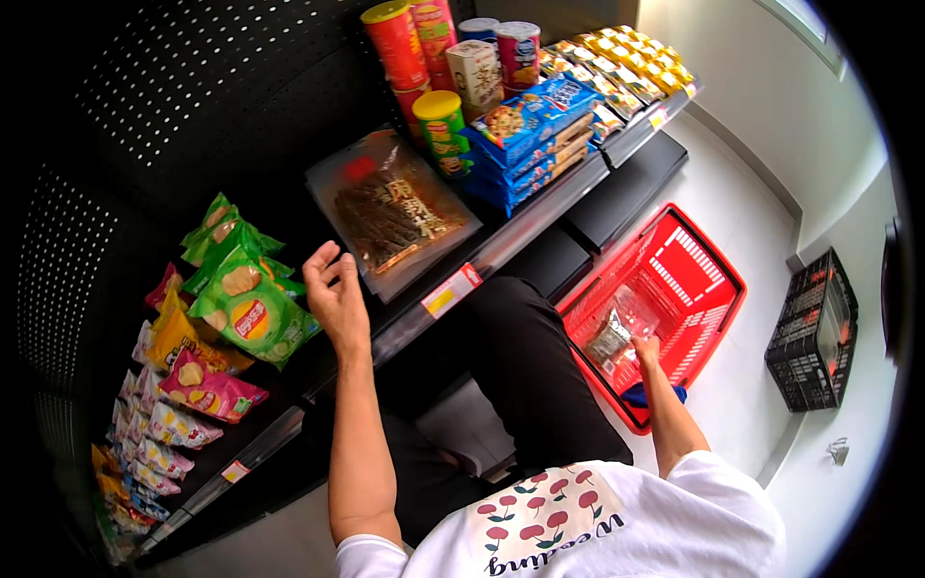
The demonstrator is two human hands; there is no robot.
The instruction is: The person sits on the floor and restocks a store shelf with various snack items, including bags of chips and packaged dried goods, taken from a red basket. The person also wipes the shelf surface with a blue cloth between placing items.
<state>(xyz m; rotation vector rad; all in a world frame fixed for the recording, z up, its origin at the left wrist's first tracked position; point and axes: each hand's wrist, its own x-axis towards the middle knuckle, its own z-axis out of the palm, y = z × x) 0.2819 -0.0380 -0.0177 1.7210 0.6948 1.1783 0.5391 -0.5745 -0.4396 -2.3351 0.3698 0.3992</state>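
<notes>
My right hand [647, 351] reaches down into a red plastic shopping basket [733, 289] on the floor. Its fingers are closed on the edge of a clear plastic snack packet [613, 334] with dark contents, inside the basket. My left hand [334, 289] is raised at the shelf with fingers apart and slightly curled, holding nothing. It is between green bags of Lay's potato chips [253, 318] and flat clear packets of dark brown snack strips [390, 217] stacked on the black shelf. Something dark blue [654, 394] lies at the basket's near end.
Blue cookie packs [527, 137], crisp canisters [441, 130] and gold-wrapped snacks [636, 54] stand farther along the shelf. Small snack bags [162, 448] fill its left end. A black plastic crate [809, 332] is by the white wall. My knee is between shelf and basket.
</notes>
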